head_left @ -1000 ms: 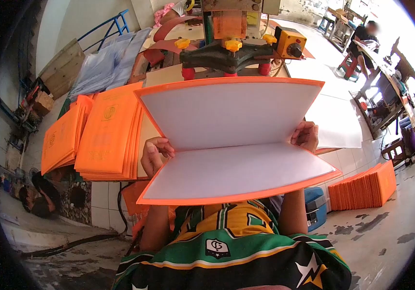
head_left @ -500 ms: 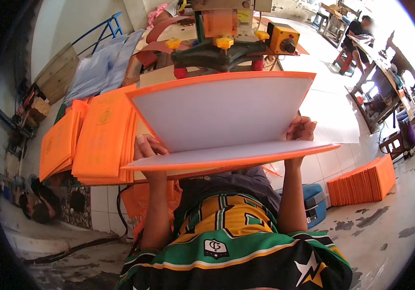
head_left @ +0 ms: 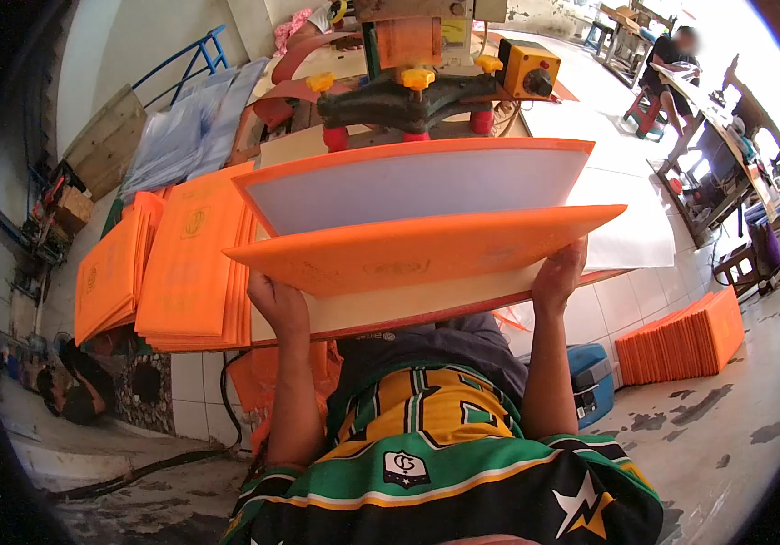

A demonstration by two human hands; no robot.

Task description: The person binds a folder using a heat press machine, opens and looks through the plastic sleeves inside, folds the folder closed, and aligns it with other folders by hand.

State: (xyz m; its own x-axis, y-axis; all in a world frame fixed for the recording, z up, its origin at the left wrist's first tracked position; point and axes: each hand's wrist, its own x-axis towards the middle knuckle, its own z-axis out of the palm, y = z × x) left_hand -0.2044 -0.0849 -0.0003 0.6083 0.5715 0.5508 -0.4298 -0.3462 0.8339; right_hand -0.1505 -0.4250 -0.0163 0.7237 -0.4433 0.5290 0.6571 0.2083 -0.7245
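Observation:
An orange folder (head_left: 426, 238) with a white inside stands half open above the pale work board (head_left: 417, 304). Its near panel, with a faint printed emblem, is tilted up, and its far panel leans behind it. My left hand (head_left: 279, 304) grips the near panel at its lower left, fingers partly hidden behind it. At the right end, my right hand (head_left: 558, 272) holds the same panel by its edge. Just beyond the folder is a press (head_left: 417, 100) with yellow knobs and red feet.
Stacks of orange folders (head_left: 194, 259) lie at the left, below clear plastic sheets (head_left: 194, 118). White paper (head_left: 626, 222) lies at the right. On the floor stands a row of orange folders (head_left: 680, 341) near a blue case (head_left: 591, 381). Another person (head_left: 671, 77) sits far right.
The folder's near panel has swung up from almost flat towards the far panel, so its orange outside now faces me. Both hands have moved with it, their fingers going behind the panel.

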